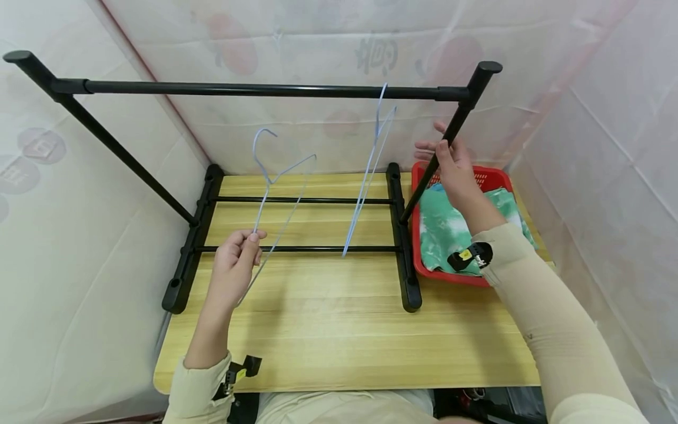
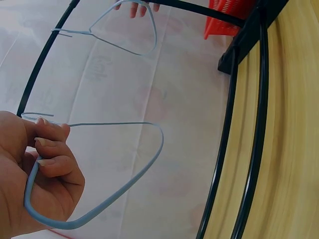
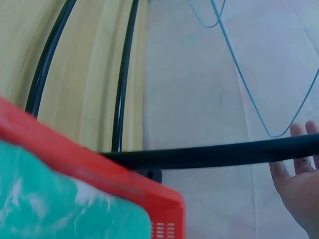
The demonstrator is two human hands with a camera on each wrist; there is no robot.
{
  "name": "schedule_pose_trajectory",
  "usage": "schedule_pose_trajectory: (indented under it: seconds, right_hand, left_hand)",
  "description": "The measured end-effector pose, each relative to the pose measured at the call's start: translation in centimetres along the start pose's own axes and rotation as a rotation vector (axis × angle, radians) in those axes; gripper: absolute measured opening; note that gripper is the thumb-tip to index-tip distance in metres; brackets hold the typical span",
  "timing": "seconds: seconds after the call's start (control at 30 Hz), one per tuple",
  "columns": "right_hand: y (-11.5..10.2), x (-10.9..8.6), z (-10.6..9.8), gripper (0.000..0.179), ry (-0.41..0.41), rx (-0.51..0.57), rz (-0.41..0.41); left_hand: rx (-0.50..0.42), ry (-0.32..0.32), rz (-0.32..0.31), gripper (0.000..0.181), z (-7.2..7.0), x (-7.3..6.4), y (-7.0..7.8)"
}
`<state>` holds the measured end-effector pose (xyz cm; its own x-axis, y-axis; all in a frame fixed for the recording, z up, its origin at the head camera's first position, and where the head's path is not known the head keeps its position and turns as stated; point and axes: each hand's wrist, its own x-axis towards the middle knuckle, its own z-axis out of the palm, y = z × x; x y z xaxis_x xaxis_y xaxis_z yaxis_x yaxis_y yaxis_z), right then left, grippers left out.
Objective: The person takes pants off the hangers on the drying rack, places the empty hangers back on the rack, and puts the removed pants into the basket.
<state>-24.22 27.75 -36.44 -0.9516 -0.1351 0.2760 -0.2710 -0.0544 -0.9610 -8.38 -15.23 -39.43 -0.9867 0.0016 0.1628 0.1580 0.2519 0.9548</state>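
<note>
My left hand [image 1: 237,256] pinches a light-blue wire clothes hanger [image 1: 262,206] between thumb and fingers, its hook pointing up, below the rail of a black garment rack [image 1: 254,89]. In the left wrist view, the held hanger [image 2: 117,196] loops out past the curled fingers. A second blue hanger [image 1: 362,197] hangs by its hook from the rail, toward the right end. My right hand [image 1: 457,171] is at the rack's right upright [image 1: 421,185], fingers extended past it and thumb against it. The right wrist view cuts off part of that hand [image 3: 301,186].
A red basket [image 1: 418,250] holding green-and-white cloth [image 1: 442,227] stands right of the rack on the wooden table [image 1: 339,335]. The rack's black feet [image 1: 180,282] and two lower crossbars [image 1: 307,201] sit over the tabletop. Pale fabric sheets [image 1: 328,47] surround the table.
</note>
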Motion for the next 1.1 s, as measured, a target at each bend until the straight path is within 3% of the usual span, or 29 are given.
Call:
schedule_pose_trajectory:
  seconds: [0.17, 0.43, 0.77, 0.93, 1.1]
  right_hand:
    - [0.7, 0.4, 0.2, 0.040, 0.011, 0.119, -0.018]
    - [0.5, 0.2, 0.1, 0.032, 0.068, 0.087, 0.087]
    - [0.7, 0.1, 0.1, 0.028, 0.045, 0.109, 0.050]
    - [0.7, 0.0, 0.1, 0.026, 0.041, 0.112, 0.043]
    - [0.6, -0.1, 0.0, 0.027, 0.048, 0.117, 0.051]
  left_hand:
    - [-0.018, 0.005, 0.027, 0.029, 0.0, 0.2, 0.6]
    - [-0.059, 0.028, 0.056, 0.028, -0.2, 0.5, 2.0]
    - [-0.112, 0.061, 0.119, 0.027, -0.1, 1.5, 3.5]
    - [-0.132, 0.065, 0.183, 0.026, -0.1, 2.5, 4.2]
    - [-0.137, 0.069, 0.188, 0.025, -0.2, 3.8, 4.5]
